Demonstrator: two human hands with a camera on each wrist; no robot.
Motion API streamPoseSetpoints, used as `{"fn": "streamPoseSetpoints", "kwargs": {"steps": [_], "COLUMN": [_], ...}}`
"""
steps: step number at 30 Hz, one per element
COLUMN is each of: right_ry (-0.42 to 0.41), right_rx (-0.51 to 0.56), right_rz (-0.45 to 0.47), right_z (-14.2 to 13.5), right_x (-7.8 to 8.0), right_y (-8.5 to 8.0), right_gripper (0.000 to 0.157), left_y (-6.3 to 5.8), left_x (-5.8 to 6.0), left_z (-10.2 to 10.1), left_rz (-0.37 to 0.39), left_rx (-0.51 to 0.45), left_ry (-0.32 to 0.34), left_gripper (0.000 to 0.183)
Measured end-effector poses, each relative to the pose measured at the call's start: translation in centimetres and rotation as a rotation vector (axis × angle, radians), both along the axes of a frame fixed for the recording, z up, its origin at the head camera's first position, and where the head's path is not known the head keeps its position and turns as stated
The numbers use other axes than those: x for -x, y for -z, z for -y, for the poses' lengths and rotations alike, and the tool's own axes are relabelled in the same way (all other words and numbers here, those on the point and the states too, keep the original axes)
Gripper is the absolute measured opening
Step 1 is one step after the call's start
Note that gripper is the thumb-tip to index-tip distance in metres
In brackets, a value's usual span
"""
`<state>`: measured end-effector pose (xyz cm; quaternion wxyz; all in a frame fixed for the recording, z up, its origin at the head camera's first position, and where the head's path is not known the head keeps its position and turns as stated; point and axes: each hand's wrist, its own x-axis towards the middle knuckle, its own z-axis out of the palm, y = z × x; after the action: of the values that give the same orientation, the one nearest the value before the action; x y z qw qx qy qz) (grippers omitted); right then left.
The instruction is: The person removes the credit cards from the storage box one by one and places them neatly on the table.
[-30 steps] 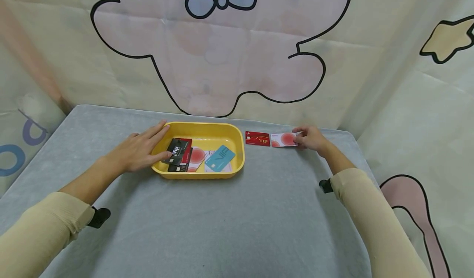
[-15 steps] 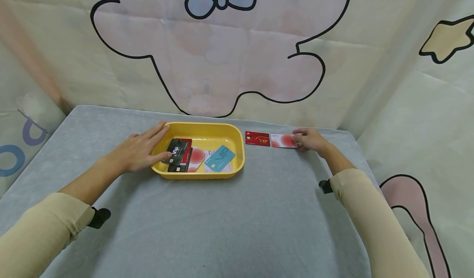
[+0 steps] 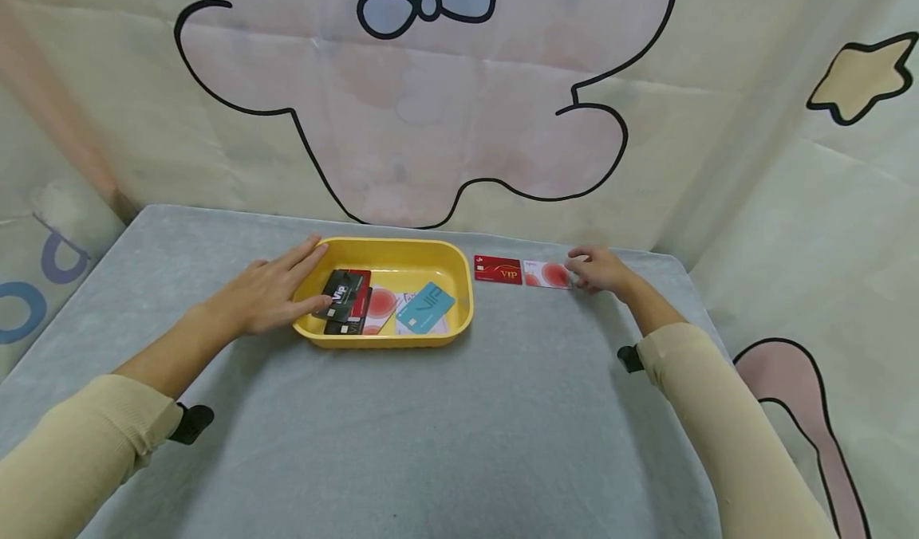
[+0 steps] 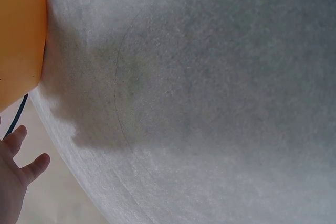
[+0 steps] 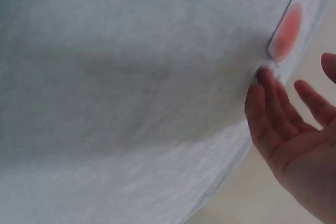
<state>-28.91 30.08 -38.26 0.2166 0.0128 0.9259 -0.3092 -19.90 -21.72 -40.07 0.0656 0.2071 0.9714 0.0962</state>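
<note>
My left hand (image 3: 262, 293) rests with spread fingers on the left rim of a yellow tray (image 3: 391, 342). Inside the tray lie several cards, among them a black VIP card (image 3: 346, 290) and a light blue VIP card (image 3: 427, 308) lying over a pale card. On the cloth to the tray's right, a red VIP card (image 3: 498, 269) lies end to end with a white card with red circles (image 3: 544, 273). My right hand (image 3: 601, 271) is at that white card's right end. In the right wrist view its fingers (image 5: 255, 103) are loosely bent, with a small gap to the card.
A grey-blue cloth (image 3: 431, 443) covers the table. Behind it hangs a pale curtain (image 3: 474, 124) with cartoon drawings, close to the table's back edge. More printed curtain (image 3: 811, 228) stands along the right side.
My right fingers have eased off the right end of the white card, which stays flat beside the red one. My left hand has not moved; the head view shifts slightly.
</note>
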Motion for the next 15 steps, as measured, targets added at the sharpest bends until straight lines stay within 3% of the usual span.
{"fn": "streamPoseSetpoints", "kwargs": {"steps": [7, 15], "right_ry": [-0.032, -0.136], "right_rx": [0.029, 0.203], "right_rz": [-0.118, -0.140], "right_z": [2.5, 8.1], "right_x": [0.4, 0.5], "right_y": [-1.2, -4.0], "right_gripper": [0.047, 0.050], "left_y": [0.1, 0.1], "left_x": [0.0, 0.0], "left_z": [0.0, 0.0], "left_rz": [0.000, -0.006], "left_rx": [-0.004, -0.012], "left_ry": [-0.001, 0.004], "left_gripper": [0.090, 0.089]}}
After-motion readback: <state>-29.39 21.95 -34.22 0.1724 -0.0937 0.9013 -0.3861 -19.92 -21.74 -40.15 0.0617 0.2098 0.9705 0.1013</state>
